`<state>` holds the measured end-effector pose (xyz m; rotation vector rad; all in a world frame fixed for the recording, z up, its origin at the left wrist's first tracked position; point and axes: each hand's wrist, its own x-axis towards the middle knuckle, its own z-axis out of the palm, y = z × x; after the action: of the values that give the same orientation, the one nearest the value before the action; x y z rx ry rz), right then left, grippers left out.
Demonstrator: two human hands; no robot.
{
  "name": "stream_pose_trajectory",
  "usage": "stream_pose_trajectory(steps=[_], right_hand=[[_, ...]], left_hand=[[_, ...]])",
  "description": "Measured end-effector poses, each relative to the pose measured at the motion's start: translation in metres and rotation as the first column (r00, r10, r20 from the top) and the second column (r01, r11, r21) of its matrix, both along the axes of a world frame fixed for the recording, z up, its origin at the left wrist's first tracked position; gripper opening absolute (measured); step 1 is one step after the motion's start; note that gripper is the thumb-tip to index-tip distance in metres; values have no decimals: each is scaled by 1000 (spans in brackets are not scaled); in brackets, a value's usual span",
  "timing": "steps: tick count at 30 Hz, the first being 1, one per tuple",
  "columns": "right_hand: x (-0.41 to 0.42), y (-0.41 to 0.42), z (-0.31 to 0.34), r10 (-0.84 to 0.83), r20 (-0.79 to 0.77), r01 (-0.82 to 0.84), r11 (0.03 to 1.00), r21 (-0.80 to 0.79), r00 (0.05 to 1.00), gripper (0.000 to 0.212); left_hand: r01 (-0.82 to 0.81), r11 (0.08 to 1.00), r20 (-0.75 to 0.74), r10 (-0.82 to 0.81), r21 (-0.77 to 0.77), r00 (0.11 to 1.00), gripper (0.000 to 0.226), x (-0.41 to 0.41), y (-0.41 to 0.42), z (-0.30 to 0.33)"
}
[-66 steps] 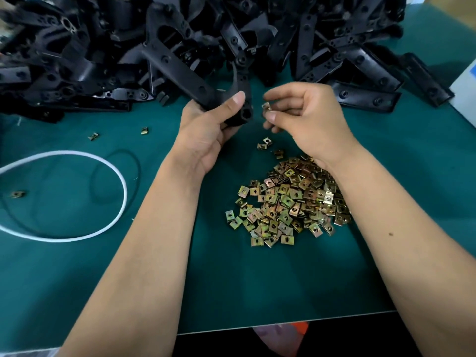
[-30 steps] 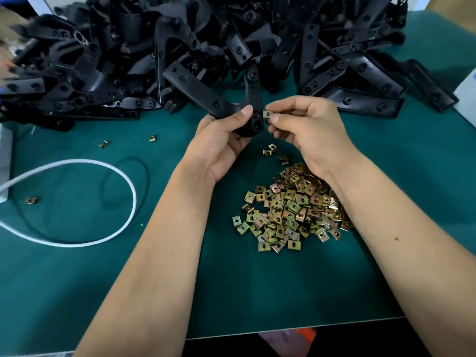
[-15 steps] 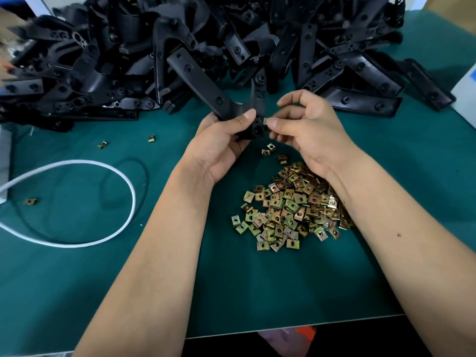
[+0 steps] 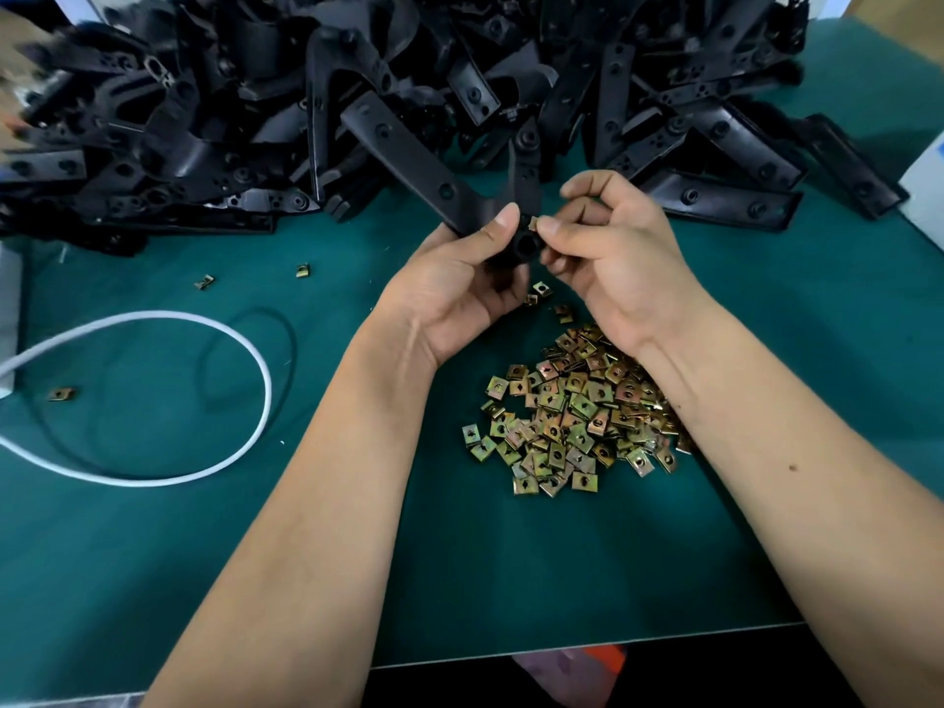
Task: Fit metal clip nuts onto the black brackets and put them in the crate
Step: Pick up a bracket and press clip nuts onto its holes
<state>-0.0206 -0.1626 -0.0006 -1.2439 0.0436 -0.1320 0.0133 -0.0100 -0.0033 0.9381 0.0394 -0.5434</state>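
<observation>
My left hand point(image 4: 459, 283) grips a black Y-shaped bracket point(image 4: 408, 150) by its lower end, thumb on top, and holds it above the green table. Its long arm slants up to the left. My right hand point(image 4: 618, 263) pinches a small brass-coloured clip nut point(image 4: 532, 223) between thumb and forefinger, right against the bracket's end beside my left thumb. A heap of loose clip nuts point(image 4: 572, 416) lies on the mat below my right wrist. The crate is not in view.
A big pile of black brackets point(image 4: 204, 120) fills the back of the green table point(image 4: 204, 554). A white cord loop point(image 4: 153, 396) lies at the left, with stray clip nuts point(image 4: 62, 394) around it. A white box edge point(image 4: 927, 186) shows at far right.
My right hand has brought the clip nut up against the bracket's end. My left hand has tilted the bracket so its long arm points more steeply up to the left.
</observation>
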Motion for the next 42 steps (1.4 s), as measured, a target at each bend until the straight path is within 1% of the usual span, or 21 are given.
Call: stream_pose_trajectory(steps=[5,8,10,12,14,16,17,18,19,20,21,22,23,24,25,29,34,36,39,41,42], right_hand=[[1,-4,0,49,0,-49,998,-39,999,31],[1,-6,-2,67,1,-67,997,-46,998,30],[3,-7,-3,55,4,-54,996,-71,998,30],[5,-7,-4,26,-1,-26,987,-161,1000,33],[5,-5,-4,-17,2,17,956,-294,1000,37],[4,-4,-2,-63,39,74,909,-410,997,35],[3,-4,-1,-77,68,100,874,-476,995,32],[2,-5,1,-66,102,112,816,-566,993,29],[1,-7,4,0,129,88,732,-675,992,24],[-1,-8,7,129,118,12,624,-781,985,18],[-3,-7,10,282,51,-100,497,-862,958,12],[-6,-6,12,405,-52,-213,364,-907,913,9],[-8,-4,14,477,-150,-299,253,-920,866,8],[-9,-3,15,509,-219,-353,184,-917,833,10],[-10,-3,16,520,-260,-389,155,-908,814,11],[-13,-6,21,544,-302,-440,140,-887,782,7],[-16,-10,26,573,-355,-505,122,-854,739,10],[-16,-13,29,578,-369,-522,118,-845,728,14],[-16,-12,28,582,-372,-521,107,-847,723,12],[-15,-13,28,573,-346,-499,129,-857,743,11],[-15,-14,27,567,-328,-490,156,-858,755,11]], left_hand=[[30,997,23,-31,68,999,13,-3,0,0],[32,997,34,-34,65,999,19,-4,1,1],[9,997,73,-15,81,997,20,-5,0,1],[-56,989,167,33,137,985,21,-4,-1,0],[-128,977,259,80,172,962,23,-3,-2,-2],[-187,968,259,141,166,956,20,0,1,-2],[-222,962,238,181,158,954,18,3,3,-2],[-253,956,218,218,148,951,17,6,6,-2],[-278,952,205,248,131,947,17,9,9,-2],[-299,948,192,276,107,942,17,12,12,-2],[-319,944,175,301,84,937,20,14,14,-1],[-336,940,155,323,65,934,25,15,16,-1],[-350,936,133,341,50,931,31,16,18,-2],[-359,933,108,354,30,929,35,16,18,-2],[-362,932,88,360,8,929,35,16,19,-2],[-379,925,50,380,-24,924,27,16,18,-1],[-388,920,-7,388,-50,921,16,14,18,-1],[-390,921,7,390,-26,921,26,14,18,-1],[-393,919,8,393,-39,919,39,13,19,0],[-390,920,-1,390,-48,921,39,13,19,0],[-385,922,-1,385,-47,923,38,12,19,1]])
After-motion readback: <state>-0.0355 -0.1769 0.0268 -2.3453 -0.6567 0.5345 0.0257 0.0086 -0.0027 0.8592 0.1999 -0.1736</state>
